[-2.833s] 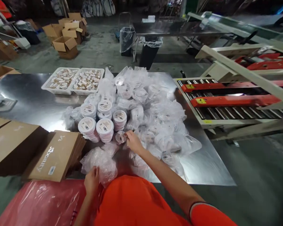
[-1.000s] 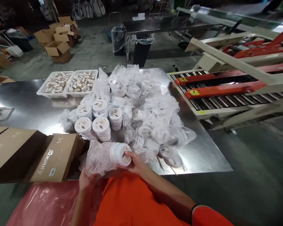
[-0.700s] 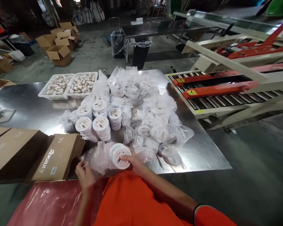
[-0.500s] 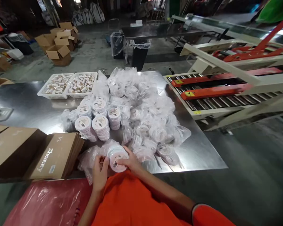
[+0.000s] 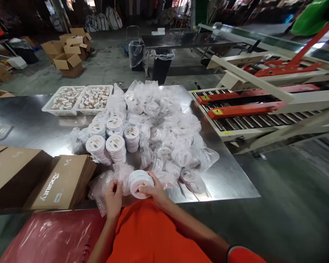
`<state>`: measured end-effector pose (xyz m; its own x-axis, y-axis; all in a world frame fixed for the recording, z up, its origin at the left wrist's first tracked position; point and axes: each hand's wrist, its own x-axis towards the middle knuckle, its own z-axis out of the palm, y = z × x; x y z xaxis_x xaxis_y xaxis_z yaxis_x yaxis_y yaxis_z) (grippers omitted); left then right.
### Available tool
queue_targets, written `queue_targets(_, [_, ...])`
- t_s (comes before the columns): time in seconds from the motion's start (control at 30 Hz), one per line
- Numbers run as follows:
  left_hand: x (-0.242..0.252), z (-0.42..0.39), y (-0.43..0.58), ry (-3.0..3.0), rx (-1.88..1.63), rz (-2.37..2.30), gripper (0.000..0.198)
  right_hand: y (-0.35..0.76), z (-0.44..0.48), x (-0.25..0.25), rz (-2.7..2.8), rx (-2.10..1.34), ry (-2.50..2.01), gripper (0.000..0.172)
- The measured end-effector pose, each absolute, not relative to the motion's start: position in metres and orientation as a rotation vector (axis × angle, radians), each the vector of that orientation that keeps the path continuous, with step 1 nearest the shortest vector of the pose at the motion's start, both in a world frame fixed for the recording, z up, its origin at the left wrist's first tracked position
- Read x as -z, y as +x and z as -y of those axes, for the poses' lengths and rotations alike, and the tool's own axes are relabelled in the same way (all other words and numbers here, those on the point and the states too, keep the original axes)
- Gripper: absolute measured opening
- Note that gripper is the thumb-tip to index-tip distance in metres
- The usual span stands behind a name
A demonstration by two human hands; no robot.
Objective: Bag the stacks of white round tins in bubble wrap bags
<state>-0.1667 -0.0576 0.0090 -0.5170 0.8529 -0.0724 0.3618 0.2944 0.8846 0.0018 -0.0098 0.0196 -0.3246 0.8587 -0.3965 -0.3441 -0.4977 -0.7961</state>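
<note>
My right hand (image 5: 157, 193) grips a short stack of round, white labelled discs (image 5: 141, 185), thumb on the top label. To its left, my left hand (image 5: 113, 199) is closed with thumb and fingers pinched at a crumpled clear plastic bag (image 5: 123, 175). The bag spreads on both sides of that hand, and just where the fingers hold it is partly hidden. Behind the hands stand several taller stacks of the same discs (image 5: 116, 149). A large heap of discs in clear bags (image 5: 170, 133) lies to their right.
Two white baskets (image 5: 60, 112) of small white-and-brown pieces sit at the back of the metal table (image 5: 230, 179). Flat cardboard cartons (image 5: 57, 182) lean at left, beside a bigger box (image 5: 13, 175). A roller conveyor (image 5: 249, 122) runs at right.
My right hand has moved slightly right with the disc stack, widening the space from my left hand. More of the clear bag shows between them.
</note>
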Motion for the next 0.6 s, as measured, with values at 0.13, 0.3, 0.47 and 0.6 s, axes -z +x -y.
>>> queue_targets(0.13, [-0.023,0.056,-0.161,1.142,-1.163,-2.119,0.030,0.004,0.007,-0.029,0.638,-1.972,-1.063,0.050])
queue_targets(0.3, [-0.031,0.052,-0.160,1.289,-1.132,-2.035,0.024,0.007,0.005,-0.030,0.694,-2.128,-0.910,0.050])
queue_targets(0.47, [-0.032,0.059,-0.168,1.420,-1.119,-1.972,0.029,0.006,-0.008,-0.010,0.724,-2.111,-0.949,0.034])
queue_targets(0.6, [-0.031,0.061,-0.169,1.463,-1.088,-1.968,0.029,0.006,-0.013,-0.006,0.810,-2.071,-0.986,0.037])
